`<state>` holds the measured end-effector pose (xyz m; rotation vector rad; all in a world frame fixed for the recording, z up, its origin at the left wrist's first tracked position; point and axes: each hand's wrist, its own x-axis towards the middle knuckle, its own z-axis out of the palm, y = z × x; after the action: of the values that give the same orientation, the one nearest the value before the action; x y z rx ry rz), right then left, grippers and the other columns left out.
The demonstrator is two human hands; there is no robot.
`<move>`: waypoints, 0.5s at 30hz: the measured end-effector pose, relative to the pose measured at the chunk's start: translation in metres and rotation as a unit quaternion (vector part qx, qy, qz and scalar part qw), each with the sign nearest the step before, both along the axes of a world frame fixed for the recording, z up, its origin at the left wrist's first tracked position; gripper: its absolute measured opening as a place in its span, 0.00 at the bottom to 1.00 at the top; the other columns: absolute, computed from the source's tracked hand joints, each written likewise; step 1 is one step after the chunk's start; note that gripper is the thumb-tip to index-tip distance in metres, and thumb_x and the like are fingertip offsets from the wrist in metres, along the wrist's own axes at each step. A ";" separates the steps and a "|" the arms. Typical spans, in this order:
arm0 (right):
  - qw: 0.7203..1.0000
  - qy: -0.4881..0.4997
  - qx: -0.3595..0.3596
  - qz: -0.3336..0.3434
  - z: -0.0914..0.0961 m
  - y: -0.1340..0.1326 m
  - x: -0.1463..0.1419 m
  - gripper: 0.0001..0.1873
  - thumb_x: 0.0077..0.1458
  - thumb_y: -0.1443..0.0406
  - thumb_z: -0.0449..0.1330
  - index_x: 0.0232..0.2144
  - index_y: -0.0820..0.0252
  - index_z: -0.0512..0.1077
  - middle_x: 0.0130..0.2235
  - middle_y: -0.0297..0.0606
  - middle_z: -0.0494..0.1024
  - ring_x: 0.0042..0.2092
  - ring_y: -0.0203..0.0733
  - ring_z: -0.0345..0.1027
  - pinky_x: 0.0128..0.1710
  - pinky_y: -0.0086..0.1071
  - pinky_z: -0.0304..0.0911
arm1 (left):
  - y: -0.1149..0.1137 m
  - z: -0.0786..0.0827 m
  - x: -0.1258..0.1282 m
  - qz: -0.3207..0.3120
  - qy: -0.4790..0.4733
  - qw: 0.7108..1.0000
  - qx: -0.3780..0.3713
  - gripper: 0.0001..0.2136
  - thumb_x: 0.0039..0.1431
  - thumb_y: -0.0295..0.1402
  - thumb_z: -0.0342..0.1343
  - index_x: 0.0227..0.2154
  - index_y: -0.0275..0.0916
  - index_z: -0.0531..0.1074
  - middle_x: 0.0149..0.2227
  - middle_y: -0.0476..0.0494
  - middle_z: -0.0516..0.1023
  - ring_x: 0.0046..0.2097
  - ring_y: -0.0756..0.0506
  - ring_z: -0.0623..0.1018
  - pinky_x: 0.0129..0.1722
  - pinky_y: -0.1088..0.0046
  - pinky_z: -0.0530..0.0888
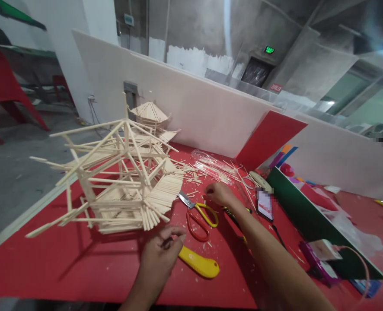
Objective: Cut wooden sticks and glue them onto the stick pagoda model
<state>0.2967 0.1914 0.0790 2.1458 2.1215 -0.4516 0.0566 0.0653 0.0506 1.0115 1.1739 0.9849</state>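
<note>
A pavilion model (126, 172) of thin wooden sticks stands at the left of the red table, its roof an open frame. My left hand (161, 255) is just in front of its fanned stick edge, fingers curled in a pinch; anything between them is too small to make out. Beside that hand lies a yellow utility knife (199, 262). My right hand (220, 194) reaches past the scissors (198, 218), which have one red and one yellow handle. Its fingers are bent together over the table near loose stick pieces (194, 176); what they hold is hidden.
Behind are a clear bag of sticks (215, 167) and a smaller roofed stick model (150, 113). On the right sit a phone (264, 205), a green board (321, 224) and a purple power strip (319, 263) with a charger. A white partition (204, 108) closes the back.
</note>
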 end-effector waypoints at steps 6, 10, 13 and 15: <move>0.997 0.020 -0.026 0.071 -0.006 0.015 -0.006 0.18 0.63 0.58 0.59 0.52 0.60 0.69 0.53 0.41 0.72 0.49 0.45 0.70 0.47 0.44 0.69 | 0.004 -0.004 0.009 -0.002 -0.006 1.000 -0.031 0.13 0.49 0.42 0.62 0.31 0.36 0.78 0.18 0.54 0.65 0.20 0.52 0.63 0.19 0.78 0.59; 0.994 0.023 -0.022 0.109 -0.011 0.019 -0.018 0.18 0.63 0.58 0.59 0.52 0.60 0.69 0.53 0.41 0.72 0.49 0.45 0.70 0.47 0.44 0.69 | 0.008 -0.003 0.015 -0.004 0.002 0.999 -0.039 0.13 0.49 0.42 0.61 0.32 0.37 0.78 0.18 0.54 0.65 0.20 0.52 0.62 0.18 0.78 0.58; 0.993 0.013 -0.021 0.120 -0.014 0.022 -0.022 0.18 0.63 0.58 0.58 0.52 0.59 0.69 0.53 0.42 0.72 0.49 0.44 0.70 0.48 0.44 0.69 | 0.009 -0.003 0.016 -0.004 0.003 0.999 -0.045 0.13 0.49 0.41 0.61 0.32 0.37 0.78 0.18 0.54 0.65 0.19 0.52 0.62 0.18 0.77 0.58; 0.993 0.005 -0.022 0.119 -0.014 0.025 -0.019 0.18 0.63 0.58 0.58 0.52 0.59 0.69 0.53 0.42 0.72 0.49 0.44 0.70 0.48 0.44 0.69 | 0.008 -0.004 0.016 0.001 0.000 0.999 -0.051 0.12 0.49 0.41 0.60 0.32 0.37 0.77 0.18 0.55 0.65 0.20 0.52 0.62 0.19 0.77 0.58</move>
<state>0.2777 0.2161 0.0651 1.8386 2.3115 -0.4812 0.0726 0.0736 0.0467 0.9297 1.2133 0.9179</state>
